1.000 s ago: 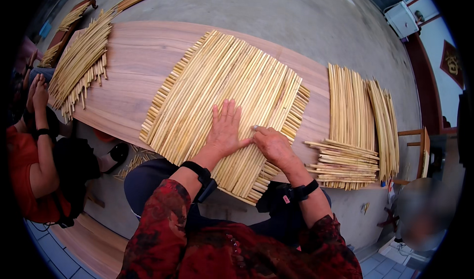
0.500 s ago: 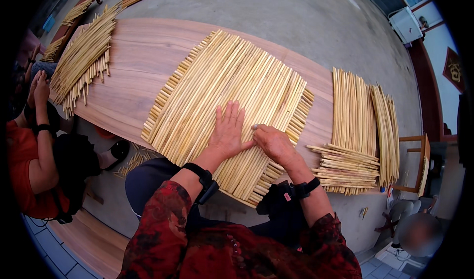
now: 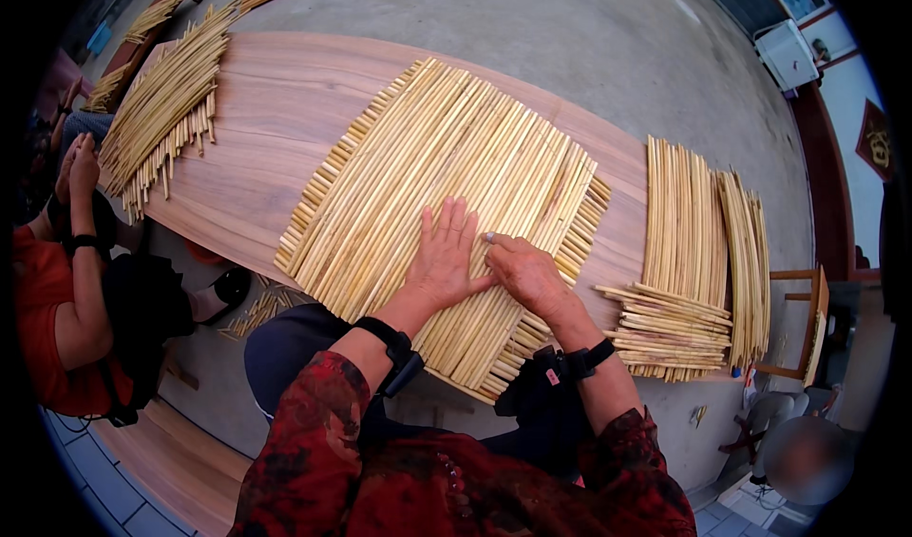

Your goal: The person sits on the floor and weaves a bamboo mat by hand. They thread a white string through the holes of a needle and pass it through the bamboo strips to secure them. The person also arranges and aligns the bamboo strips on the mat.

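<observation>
In front of me lies a square mat of pale yellow stalks [image 3: 456, 138], laid tightly side by side. Ends of a crosswise layer [image 3: 581, 231] stick out from under it along its left and right edges. My left hand [image 3: 440, 259] rests flat on the stalks with its fingers stretched out and its thumb toward the right hand. Close beside that thumb, my right hand [image 3: 532, 276] is closed, its thumb and forefinger pressed together at the stalks' surface. Something small and greyish shows at its fingertip; whether it holds anything is too small to tell.
The mat lies on a long wood-grain table [image 3: 285, 81]. Piles of loose stalks sit at its left end [image 3: 171, 109] and right end [image 3: 684, 214], with a crosswise bundle [image 3: 670, 328] at the near right. A person in orange [image 3: 57, 309] sits at the left. Short offcuts [image 3: 261, 311] litter the floor.
Both hands keep nearly the same pose and place on the mat. The whole view has shifted slightly; no stalk has visibly moved.
</observation>
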`<state>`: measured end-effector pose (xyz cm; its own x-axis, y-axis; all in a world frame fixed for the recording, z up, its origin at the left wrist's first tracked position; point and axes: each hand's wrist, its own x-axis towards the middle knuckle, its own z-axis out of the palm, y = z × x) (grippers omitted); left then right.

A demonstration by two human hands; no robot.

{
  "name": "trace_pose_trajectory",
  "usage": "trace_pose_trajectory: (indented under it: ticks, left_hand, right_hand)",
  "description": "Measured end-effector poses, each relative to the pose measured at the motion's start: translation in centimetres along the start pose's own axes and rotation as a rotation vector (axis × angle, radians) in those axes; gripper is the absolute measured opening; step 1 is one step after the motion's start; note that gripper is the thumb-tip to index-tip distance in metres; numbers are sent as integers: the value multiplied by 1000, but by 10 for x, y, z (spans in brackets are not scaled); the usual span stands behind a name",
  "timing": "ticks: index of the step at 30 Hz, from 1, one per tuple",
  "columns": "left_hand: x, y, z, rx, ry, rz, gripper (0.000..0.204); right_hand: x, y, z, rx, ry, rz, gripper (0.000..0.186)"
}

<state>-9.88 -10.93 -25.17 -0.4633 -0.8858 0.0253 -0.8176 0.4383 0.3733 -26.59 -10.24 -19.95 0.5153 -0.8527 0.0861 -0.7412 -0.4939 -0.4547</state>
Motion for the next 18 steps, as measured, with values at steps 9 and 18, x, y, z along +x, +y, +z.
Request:
trace_pose_trajectory:
  ticks: [9, 18]
  left_hand:
    - [0, -1, 1, -2, 5, 3, 98]
    - [-3, -4, 0, -141, 144, 17, 75]
  right_hand:
    - [8, 5, 3, -6, -165, 43, 8]
    - [10, 5, 0, 83, -133, 84, 10]
